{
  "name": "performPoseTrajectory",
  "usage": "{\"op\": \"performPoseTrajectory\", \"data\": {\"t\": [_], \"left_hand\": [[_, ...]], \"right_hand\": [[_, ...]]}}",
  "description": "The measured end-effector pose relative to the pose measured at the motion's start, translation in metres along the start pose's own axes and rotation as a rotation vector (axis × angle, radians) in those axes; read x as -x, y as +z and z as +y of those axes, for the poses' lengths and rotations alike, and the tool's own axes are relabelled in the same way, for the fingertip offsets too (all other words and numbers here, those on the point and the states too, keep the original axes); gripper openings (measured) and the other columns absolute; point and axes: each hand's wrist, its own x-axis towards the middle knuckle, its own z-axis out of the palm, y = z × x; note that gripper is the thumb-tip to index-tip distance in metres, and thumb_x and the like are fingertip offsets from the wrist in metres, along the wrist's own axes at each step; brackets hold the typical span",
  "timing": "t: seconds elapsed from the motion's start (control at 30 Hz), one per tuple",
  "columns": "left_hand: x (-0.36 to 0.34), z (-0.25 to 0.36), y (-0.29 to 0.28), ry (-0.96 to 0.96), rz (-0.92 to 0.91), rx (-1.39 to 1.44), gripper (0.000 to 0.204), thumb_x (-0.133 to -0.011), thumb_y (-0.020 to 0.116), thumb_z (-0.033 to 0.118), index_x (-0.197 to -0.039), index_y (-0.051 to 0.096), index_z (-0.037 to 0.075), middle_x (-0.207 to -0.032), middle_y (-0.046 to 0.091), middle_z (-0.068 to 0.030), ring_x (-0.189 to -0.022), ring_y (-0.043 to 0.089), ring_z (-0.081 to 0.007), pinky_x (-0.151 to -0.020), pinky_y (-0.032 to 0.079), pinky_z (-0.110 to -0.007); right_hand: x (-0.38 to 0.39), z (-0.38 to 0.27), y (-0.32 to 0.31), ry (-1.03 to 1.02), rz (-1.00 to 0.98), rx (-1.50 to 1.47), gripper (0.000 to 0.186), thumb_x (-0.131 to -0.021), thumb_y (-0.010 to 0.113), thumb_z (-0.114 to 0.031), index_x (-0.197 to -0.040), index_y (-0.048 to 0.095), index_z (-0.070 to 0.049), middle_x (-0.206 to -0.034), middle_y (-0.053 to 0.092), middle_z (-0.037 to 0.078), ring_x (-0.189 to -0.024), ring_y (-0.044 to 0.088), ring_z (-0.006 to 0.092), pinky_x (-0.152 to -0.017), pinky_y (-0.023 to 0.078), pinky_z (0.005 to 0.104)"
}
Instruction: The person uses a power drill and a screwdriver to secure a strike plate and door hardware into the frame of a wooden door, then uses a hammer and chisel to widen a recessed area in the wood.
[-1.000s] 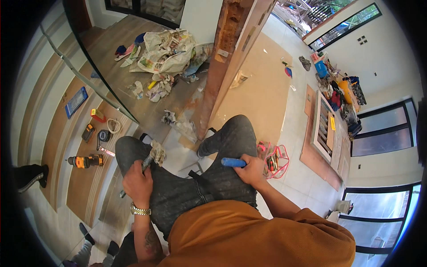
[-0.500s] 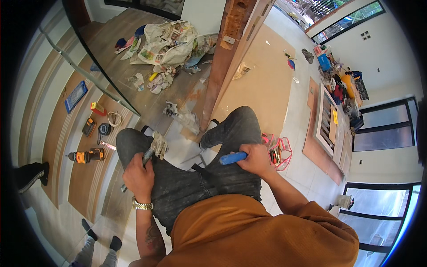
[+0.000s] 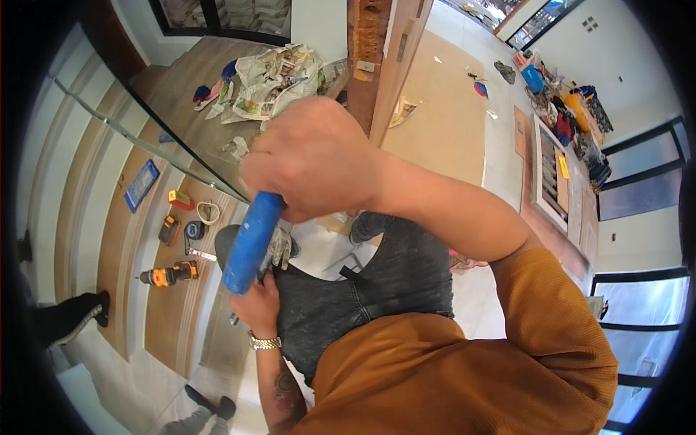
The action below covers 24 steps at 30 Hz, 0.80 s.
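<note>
Handle (image 3: 252, 245), bright blue, thick and rounded like a cylinder, slants across the middle of the scene, its blunt end toward the near left. Its surface is smooth and dull, with faint scuffs; the rest of the tool is hidden behind the fist. The right hand (image 3: 312, 161) is raised, slightly blurred, with fingers folded tightly around the handle's far end. Lower and nearer, the left hand (image 3: 255, 304) curls around a grey metal rod (image 3: 233, 319), though the handle covers much of that grip. Just beyond it sits a ragged, mottled whitish bundle (image 3: 280, 246). On the steps (image 3: 119, 279) at left lie an orange-and-black cordless drill (image 3: 169, 273), a tape measure (image 3: 193, 230) and a red-and-yellow box (image 3: 181, 200). Crumpled paper (image 3: 279, 80) is heaped on the far floor.
</note>
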Motion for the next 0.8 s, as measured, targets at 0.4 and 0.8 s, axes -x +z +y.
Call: {"op": "performPoseTrajectory", "data": {"t": [0.4, 0.8], "left_hand": [[-0.010, 0.018, 0.001, -0.035, -0.057, 0.033, 0.021, -0.083, 0.074, 0.023, -0.099, 0.068, 0.012, -0.086, 0.071, -0.0139, -0.074, 0.067, -0.0380, -0.061, 0.049, -0.047], [-0.010, 0.028, 0.002, -0.038, -0.037, 0.023, 0.020, -0.081, 0.075, 0.023, -0.096, 0.068, 0.011, -0.084, 0.070, -0.0157, -0.073, 0.066, -0.0391, -0.061, 0.049, -0.048]], "right_hand": [[-0.017, 0.027, -0.015, 0.006, 0.156, 0.136, 0.019, -0.054, 0.075, -0.017, -0.061, 0.057, -0.017, -0.056, 0.054, 0.001, -0.054, 0.061, 0.0250, -0.047, 0.044, 0.0394], [-0.015, 0.034, -0.014, -0.007, 0.230, 0.166, 0.016, -0.057, 0.074, -0.016, -0.060, 0.059, -0.017, -0.058, 0.058, 0.002, -0.056, 0.063, 0.0246, -0.050, 0.047, 0.0370]]}}
